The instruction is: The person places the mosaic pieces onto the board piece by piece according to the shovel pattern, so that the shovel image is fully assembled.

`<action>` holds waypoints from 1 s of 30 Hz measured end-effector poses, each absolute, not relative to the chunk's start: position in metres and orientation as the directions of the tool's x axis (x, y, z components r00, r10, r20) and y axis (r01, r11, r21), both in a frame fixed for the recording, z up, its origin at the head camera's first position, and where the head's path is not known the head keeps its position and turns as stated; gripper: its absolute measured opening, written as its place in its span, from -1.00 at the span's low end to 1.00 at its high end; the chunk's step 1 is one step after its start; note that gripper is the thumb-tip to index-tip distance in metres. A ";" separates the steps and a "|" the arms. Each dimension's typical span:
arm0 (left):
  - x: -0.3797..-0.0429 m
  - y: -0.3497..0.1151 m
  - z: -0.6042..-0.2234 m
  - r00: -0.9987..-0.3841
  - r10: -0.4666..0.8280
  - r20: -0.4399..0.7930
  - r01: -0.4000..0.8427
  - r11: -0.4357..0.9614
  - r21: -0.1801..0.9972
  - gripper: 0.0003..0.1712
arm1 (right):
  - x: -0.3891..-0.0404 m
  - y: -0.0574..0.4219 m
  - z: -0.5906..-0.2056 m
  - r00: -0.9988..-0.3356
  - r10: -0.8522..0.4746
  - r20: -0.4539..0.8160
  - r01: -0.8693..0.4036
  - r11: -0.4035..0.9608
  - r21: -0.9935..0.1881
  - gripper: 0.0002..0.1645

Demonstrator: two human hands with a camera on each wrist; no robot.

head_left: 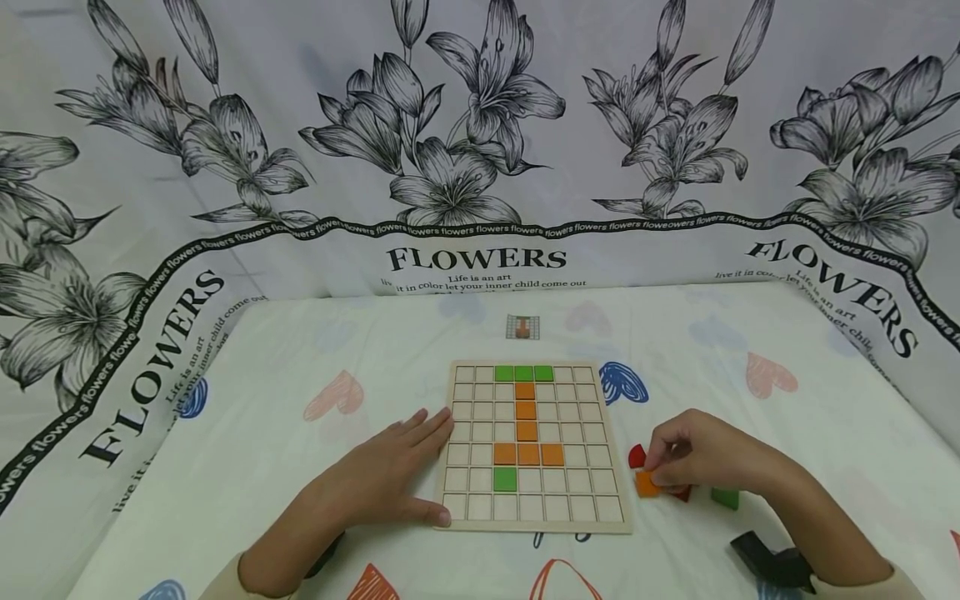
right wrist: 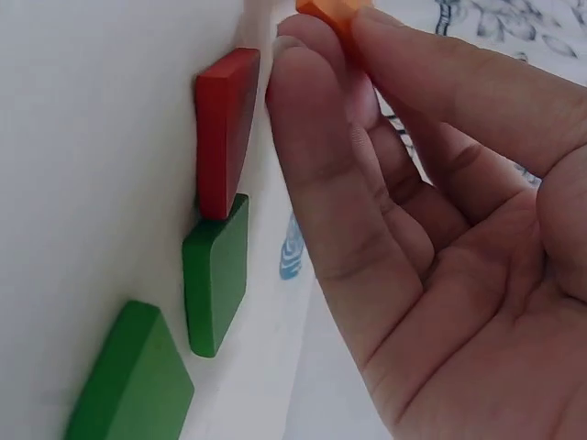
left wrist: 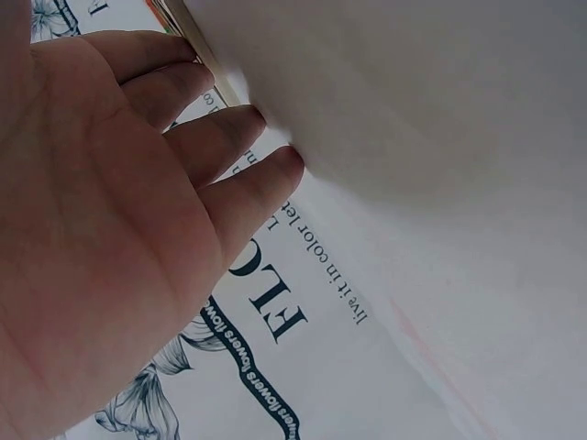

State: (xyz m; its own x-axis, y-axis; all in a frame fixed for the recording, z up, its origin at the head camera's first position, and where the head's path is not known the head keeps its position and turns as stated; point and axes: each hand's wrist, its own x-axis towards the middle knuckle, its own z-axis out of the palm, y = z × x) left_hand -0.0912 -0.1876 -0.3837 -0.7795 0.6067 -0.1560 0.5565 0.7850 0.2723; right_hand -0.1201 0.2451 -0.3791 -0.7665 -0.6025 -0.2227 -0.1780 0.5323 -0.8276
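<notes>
A square wooden grid board (head_left: 468, 504) lies on the cloth, with orange square tiles (head_left: 528, 454) forming a column and a short row, and green tiles (head_left: 523, 374) in the top row plus one lower down. My left hand (head_left: 390, 475) rests at the board's left edge, its fingers and thumb spread. Beyond the right edge, my right hand (head_left: 701, 454) pinches an orange square tile (right wrist: 332, 13) between thumb and fingers, low over the cloth. A red quarter-round piece (head_left: 637, 456) lies beside that hand. Under it, another red piece (right wrist: 215, 133) and green pieces (right wrist: 218, 275) show.
A small picture card (head_left: 522, 327) with a grid pattern lies behind the board. Near my right forearm is a black object (head_left: 772, 561). White cloth with printed hearts (head_left: 337, 396) covers the surface, and a flower-printed curtain (head_left: 480, 150) hangs around it.
</notes>
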 end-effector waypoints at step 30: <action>-0.091 -0.187 -0.380 -0.772 0.620 -0.139 0.567 0.771 0.290 0.30 | -0.130 0.205 -0.377 -0.792 -0.572 -0.212 -0.196 0.567 -0.800 -0.93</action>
State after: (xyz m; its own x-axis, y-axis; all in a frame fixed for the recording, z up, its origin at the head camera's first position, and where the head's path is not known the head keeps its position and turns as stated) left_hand -0.0912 -0.1874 -0.3801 -0.7723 0.6199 -0.1388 0.5667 0.7711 0.2903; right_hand -0.1295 0.2053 -0.3773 -0.7921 -0.5724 -0.2118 -0.1961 0.5673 -0.7998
